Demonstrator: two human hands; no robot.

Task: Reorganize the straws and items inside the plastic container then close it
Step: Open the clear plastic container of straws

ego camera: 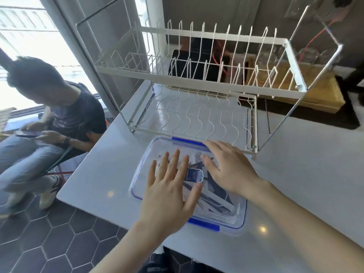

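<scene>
A clear plastic container (140,180) with a transparent lid and blue clips lies on the white table. A blue clip (203,224) shows at its near edge and another (187,141) at its far edge. Through the lid I see dark straws (214,201) and a small blue-labelled packet (194,175). My left hand (169,192) lies flat on the lid's left half, fingers spread. My right hand (228,168) rests flat on the lid's right half, its fingertips near the far clip. Neither hand holds anything.
A white two-tier wire dish rack (197,79) stands just behind the container. A person (59,119) sits at the left beside the table, holding a phone. The table edge (82,203) runs close to the container's left; a dark hexagon-tiled floor lies below.
</scene>
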